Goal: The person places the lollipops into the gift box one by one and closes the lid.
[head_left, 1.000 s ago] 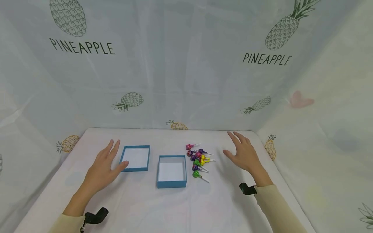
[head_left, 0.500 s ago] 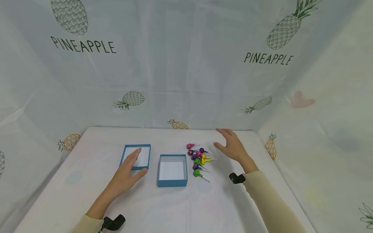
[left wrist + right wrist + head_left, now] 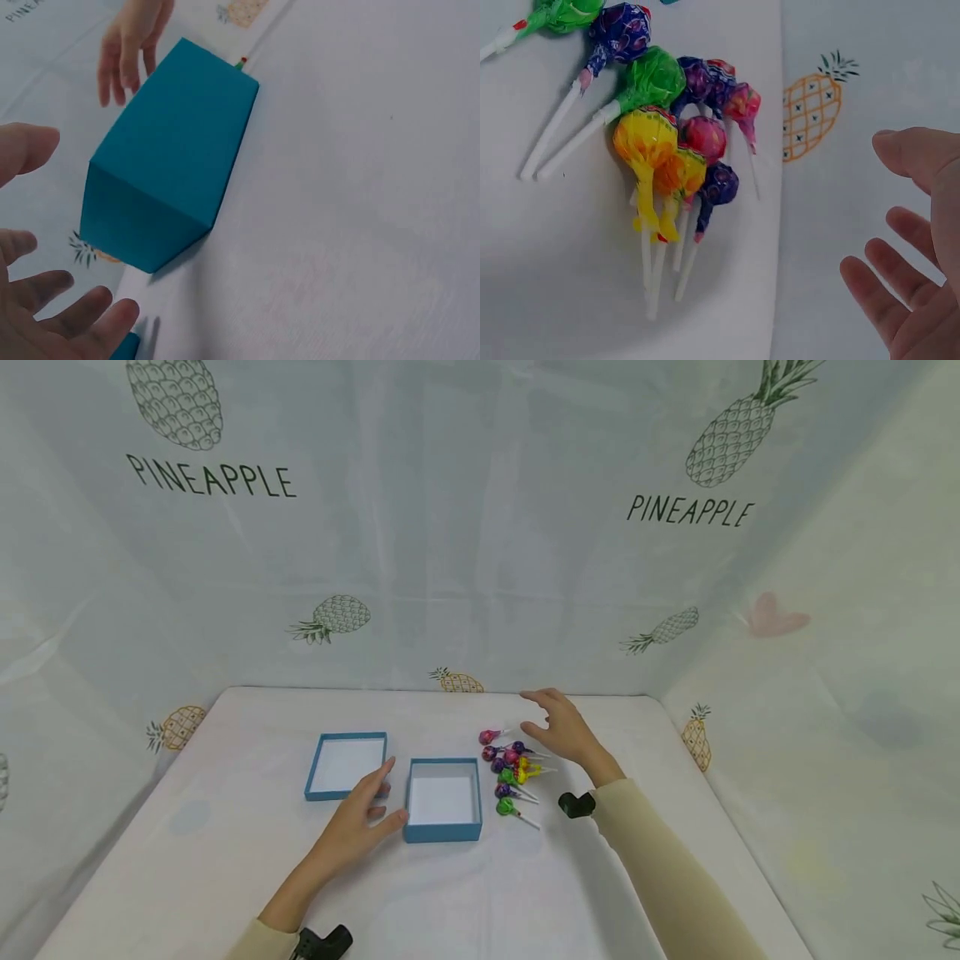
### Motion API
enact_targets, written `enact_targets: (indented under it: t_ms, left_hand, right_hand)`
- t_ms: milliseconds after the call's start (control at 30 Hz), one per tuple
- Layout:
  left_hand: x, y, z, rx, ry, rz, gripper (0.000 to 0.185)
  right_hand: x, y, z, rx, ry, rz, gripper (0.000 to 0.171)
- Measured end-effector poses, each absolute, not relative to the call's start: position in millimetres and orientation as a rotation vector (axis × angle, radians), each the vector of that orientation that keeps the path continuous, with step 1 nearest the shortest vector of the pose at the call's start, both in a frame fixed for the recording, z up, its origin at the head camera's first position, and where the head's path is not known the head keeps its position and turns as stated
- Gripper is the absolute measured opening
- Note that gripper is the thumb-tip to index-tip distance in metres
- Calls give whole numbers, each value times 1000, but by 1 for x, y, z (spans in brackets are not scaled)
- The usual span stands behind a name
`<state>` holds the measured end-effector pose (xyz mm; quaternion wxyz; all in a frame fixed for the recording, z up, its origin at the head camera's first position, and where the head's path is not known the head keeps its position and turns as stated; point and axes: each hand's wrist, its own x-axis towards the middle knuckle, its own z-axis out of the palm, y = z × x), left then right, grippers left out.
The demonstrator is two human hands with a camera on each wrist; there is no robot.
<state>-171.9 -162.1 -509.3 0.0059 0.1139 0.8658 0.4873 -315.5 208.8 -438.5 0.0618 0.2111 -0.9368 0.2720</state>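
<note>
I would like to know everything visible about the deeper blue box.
The deeper blue box has blue outer walls, a white interior and a cardboard look. It sits upright, open and empty on the white tabletop, between the shallower blue tray and the lollipops. The left hand is beside it, with a gap showing in the left wrist view.
</note>
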Motion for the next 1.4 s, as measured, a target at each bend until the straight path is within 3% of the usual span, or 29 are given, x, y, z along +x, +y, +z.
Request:
enact_targets:
  t_ms: [767,1400]
  left_hand:
    - [-172,-147,-524,280,2495,1677,87]
    - [-175,-149,-531,293,2489,1623,81]
  right_hand:
    - [-344,165,-475,730,-2944,957,37]
    - [-348,156,-493,587,-3074,820,28]
